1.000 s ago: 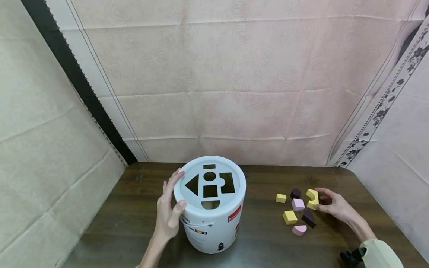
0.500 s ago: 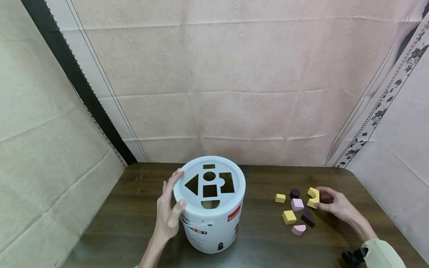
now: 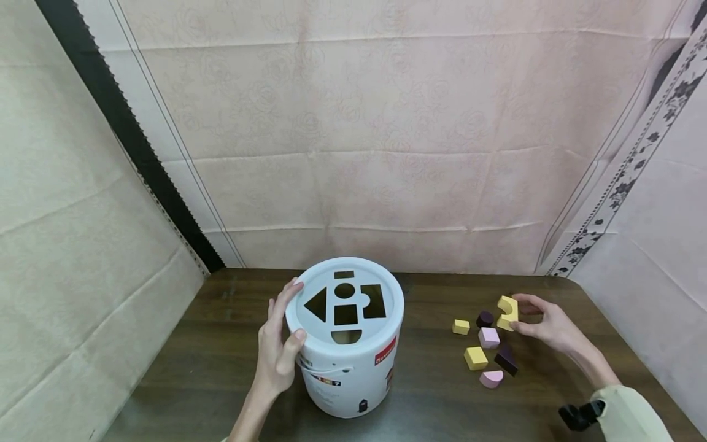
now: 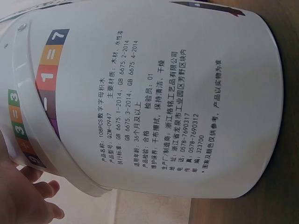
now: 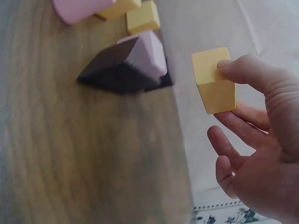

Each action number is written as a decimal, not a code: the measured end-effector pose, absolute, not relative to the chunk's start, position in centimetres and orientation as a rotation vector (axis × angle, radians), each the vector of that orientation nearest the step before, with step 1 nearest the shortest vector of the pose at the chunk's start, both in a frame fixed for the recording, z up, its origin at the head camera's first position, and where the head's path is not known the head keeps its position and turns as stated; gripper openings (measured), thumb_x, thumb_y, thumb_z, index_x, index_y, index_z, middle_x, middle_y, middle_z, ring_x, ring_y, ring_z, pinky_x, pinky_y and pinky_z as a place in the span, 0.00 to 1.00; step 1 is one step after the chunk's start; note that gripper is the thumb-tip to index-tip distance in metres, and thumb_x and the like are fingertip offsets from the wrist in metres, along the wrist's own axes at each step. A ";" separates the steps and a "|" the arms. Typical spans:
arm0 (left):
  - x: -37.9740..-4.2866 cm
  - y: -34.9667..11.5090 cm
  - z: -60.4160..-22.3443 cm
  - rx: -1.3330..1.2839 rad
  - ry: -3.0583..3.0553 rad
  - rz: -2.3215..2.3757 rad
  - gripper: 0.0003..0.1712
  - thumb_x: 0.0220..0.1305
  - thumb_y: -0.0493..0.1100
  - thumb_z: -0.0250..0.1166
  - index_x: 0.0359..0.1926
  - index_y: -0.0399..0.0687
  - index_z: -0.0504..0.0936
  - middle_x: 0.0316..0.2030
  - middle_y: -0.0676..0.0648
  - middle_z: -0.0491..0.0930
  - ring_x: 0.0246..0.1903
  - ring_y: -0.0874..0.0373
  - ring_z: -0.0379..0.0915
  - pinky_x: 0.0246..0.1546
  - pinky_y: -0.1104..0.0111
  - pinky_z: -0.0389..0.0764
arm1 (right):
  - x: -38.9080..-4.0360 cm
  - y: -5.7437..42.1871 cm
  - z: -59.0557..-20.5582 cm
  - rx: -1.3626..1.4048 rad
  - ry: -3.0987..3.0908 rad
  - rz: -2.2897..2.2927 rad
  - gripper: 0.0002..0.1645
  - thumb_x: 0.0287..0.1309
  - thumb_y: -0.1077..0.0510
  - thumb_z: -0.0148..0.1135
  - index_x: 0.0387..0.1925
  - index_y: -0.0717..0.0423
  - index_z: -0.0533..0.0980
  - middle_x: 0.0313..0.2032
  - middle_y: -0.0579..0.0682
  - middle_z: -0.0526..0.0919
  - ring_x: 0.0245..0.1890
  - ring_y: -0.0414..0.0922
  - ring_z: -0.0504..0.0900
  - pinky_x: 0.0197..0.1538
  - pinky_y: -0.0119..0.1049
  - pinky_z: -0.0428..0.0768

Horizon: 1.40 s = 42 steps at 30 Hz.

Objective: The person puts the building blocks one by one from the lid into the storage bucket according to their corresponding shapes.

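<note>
A pale blue-white bucket stands on the table, its lid cut with shaped holes. My left hand grips the lid's left rim, thumb at the front and fingers round the far side. In the left wrist view, that hand shows beside the bucket's handle. My right hand pinches a yellow arch block on the right. From the right wrist view, the thumb presses one face of the block and fingers support the opposite side, with the other fingers loosely bent.
Loose blocks lie left of and below my right hand: a small yellow block, a dark cylinder, a pink block, a yellow cube, a dark triangular block and a pink half-round. Cloth walls surround the table.
My right hand has raised the yellow arch block and shifted it slightly left, away from the other blocks' level. My left hand and the bucket have stayed put.
</note>
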<state>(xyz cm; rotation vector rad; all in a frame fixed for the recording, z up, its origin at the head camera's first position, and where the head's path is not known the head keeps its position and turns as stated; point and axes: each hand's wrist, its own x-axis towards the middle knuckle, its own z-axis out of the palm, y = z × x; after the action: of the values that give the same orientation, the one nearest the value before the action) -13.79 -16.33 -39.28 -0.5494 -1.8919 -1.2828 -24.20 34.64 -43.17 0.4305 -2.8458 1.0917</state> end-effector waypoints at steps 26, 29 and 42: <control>-13.6 -16.3 -39.3 -0.532 -1.912 -1.283 0.41 0.69 0.67 0.51 0.67 0.39 0.72 0.66 0.40 0.72 0.68 0.47 0.63 0.65 0.32 0.40 | -23.3 28.8 -36.9 0.714 -2.622 0.996 0.32 0.50 0.56 0.77 0.58 0.59 0.78 0.47 0.53 0.84 0.47 0.43 0.78 0.47 0.29 0.72; -13.6 -16.3 -39.3 -0.530 -1.915 -1.283 0.41 0.69 0.67 0.50 0.67 0.39 0.72 0.66 0.40 0.72 0.69 0.48 0.63 0.65 0.32 0.40 | -23.2 28.2 -36.1 0.741 -2.607 0.994 0.32 0.50 0.57 0.77 0.58 0.58 0.78 0.47 0.52 0.84 0.47 0.42 0.77 0.47 0.30 0.71; -13.6 -16.2 -39.1 -0.526 -1.914 -1.280 0.40 0.69 0.66 0.51 0.67 0.40 0.72 0.65 0.41 0.73 0.69 0.48 0.63 0.65 0.32 0.40 | -22.6 25.5 -33.4 0.808 -2.578 0.997 0.31 0.50 0.56 0.78 0.57 0.53 0.79 0.46 0.48 0.83 0.47 0.41 0.76 0.50 0.33 0.68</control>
<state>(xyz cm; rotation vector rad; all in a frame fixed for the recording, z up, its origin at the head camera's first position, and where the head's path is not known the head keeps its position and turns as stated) -13.60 -16.19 -39.12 -0.5256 -1.9140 -1.2804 -22.56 25.54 -33.44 0.8084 -2.5778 0.9969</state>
